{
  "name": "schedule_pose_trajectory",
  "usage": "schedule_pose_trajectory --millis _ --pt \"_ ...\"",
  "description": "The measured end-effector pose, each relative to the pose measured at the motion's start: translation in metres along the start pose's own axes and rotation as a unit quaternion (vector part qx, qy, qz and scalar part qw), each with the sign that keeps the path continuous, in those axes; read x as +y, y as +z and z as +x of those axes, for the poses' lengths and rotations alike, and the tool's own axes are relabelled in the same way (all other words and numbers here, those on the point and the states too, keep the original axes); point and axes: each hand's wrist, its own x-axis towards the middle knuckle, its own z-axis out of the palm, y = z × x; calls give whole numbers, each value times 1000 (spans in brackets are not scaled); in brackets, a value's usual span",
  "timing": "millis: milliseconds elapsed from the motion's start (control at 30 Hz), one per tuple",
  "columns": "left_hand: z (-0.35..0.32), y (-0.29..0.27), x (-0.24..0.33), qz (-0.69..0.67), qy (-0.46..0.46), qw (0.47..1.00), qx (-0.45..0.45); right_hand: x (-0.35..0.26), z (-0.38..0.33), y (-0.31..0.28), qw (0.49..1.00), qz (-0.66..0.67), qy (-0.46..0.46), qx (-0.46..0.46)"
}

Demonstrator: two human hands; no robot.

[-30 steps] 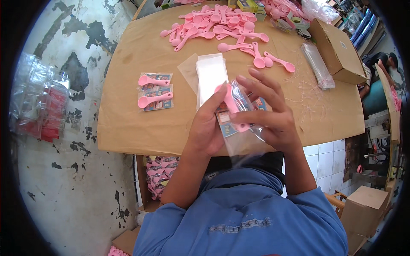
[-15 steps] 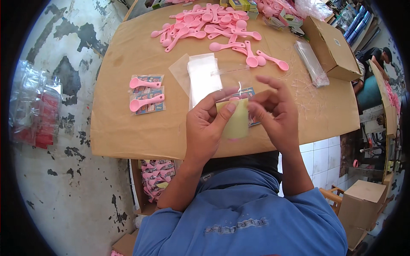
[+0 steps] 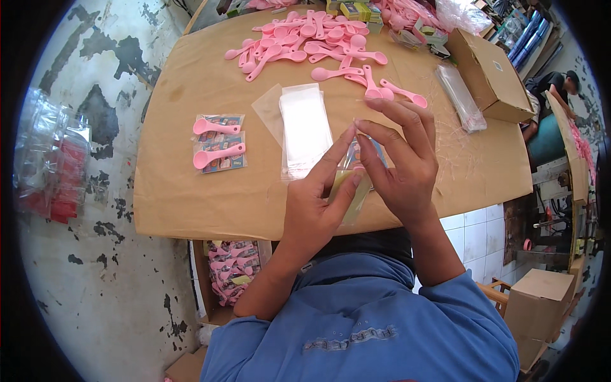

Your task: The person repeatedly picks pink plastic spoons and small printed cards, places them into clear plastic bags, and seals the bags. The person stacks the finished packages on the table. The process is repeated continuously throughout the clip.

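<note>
Left of the clear-sleeve stack [image 3: 305, 130], two bagged spoons [image 3: 219, 155]; right of it, left hand [image 3: 313, 202] pinches a packet [image 3: 359, 196], half-curled right hand [image 3: 407, 175] at its top, grip unclear: apparently closing it, calling next for a steady press.

Seen from above: a pale green card [image 3: 358, 204] in the left hand [image 3: 313, 202], with the right hand [image 3: 407, 175] just beside it, over a brown worktop [image 3: 175, 83]. At far centre, a heap of pink spoons [image 3: 310, 30]; left of the hands, a stack of clear bags [image 3: 305, 130]; farther left, two bagged spoons [image 3: 219, 155]; at far right, a cardboard box [image 3: 493, 76].
</note>
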Motion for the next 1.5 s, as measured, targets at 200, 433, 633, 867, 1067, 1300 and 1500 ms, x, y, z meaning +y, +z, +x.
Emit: schedule_pose_trajectory --millis 200,433,633,867,1067,1300,1500 --pt "-1 0 2 10 4 1000 -20 5 2 -3 1000 7 1 7" --pt "-3 -2 -8 -155 -75 983 -70 39 0 -20 909 294 260 141" --pt "0 -2 -4 -160 -61 985 -34 17 4 -33 972 179 153 25" --pt "0 -1 -8 -127 -17 991 -41 3 0 -9 1000 -19 -6 0" --pt "-1 -1 -5 -16 -17 999 -45 3 -4 -4 1000 -5 1 15" --pt "1 -4 1 11 -31 997 -73 13 -6 -3 991 98 87 13" --pt "3 -5 2 -203 -119 972 -17 45 -2 -16 807 437 329 221"
